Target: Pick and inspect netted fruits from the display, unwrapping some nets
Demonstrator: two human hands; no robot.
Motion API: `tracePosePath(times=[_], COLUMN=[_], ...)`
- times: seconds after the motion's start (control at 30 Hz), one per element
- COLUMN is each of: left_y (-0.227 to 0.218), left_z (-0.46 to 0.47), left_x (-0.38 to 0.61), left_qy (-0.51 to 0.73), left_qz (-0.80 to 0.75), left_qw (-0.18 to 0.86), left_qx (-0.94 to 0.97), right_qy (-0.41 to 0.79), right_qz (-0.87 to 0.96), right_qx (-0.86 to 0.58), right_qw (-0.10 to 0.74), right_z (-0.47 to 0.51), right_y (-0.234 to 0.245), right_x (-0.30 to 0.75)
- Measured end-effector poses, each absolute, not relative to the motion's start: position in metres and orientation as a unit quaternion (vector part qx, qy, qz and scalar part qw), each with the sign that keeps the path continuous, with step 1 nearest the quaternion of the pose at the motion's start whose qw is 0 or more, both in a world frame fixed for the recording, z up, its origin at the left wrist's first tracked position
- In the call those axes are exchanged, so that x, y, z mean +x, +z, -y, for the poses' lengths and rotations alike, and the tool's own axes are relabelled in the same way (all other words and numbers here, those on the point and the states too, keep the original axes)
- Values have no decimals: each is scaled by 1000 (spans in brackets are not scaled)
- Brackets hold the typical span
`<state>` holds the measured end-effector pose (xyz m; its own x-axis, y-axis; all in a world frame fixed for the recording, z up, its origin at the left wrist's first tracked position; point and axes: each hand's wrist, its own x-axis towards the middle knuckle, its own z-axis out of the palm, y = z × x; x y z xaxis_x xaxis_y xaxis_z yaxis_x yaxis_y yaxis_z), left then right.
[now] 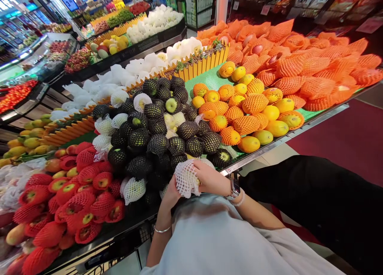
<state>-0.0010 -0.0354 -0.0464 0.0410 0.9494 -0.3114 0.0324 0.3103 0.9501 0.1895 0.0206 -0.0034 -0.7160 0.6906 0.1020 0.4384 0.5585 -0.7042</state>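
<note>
Close to my body, at the front edge of the display, I hold a fruit in a white foam net sleeve (186, 178) between both hands. My left hand (170, 193) is closed round its left side. My right hand (212, 179), with a watch above the wrist, grips it from the right, fingers over the top. The sleeve covers nearly all of the fruit, so its kind is hidden. Just beyond my hands lies a heap of round green fruit in black net sleeves (158, 144). Another white-sleeved fruit (134, 190) rests left of my left hand.
Red-sleeved fruit (86, 205) fills the left of the display. Yellow melons in orange nets (247, 124) lie to the right, with larger orange-sleeved fruit (317, 69) behind. A yellow picket divider (206, 63) runs across, and a metal edge (287, 137) borders the front.
</note>
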Motion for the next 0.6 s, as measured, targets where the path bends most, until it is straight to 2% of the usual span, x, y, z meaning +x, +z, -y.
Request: tracePosePath(times=[0.17, 0.3, 0.37, 0.4, 0.5, 0.6], left_y=[-31, -32, -29, -26, -18, -20], left_z=[38, 38, 37, 37, 38, 40], left_x=[-5, -10, -7, -4, 12, 28], left_qy=[465, 643, 726, 742, 688, 628], left_qz=[-612, -521, -467, -446, -414, -439], left_qw=[383, 303, 330, 378, 556, 604], left_qx=[512, 472, 382, 329, 216, 218], right_qy=[373, 400, 404, 405, 405, 397], right_qz=[837, 805, 787, 781, 786, 803], right_qx=[-309, -305, -306, -305, -287, -270], right_qw=[255, 314, 351, 364, 369, 352], right_z=[-20, -20, -21, -22, -24, -25], right_y=[-8, -12, -13, -12, -10, -10], right_x=[188, 190, 192, 192, 192, 189])
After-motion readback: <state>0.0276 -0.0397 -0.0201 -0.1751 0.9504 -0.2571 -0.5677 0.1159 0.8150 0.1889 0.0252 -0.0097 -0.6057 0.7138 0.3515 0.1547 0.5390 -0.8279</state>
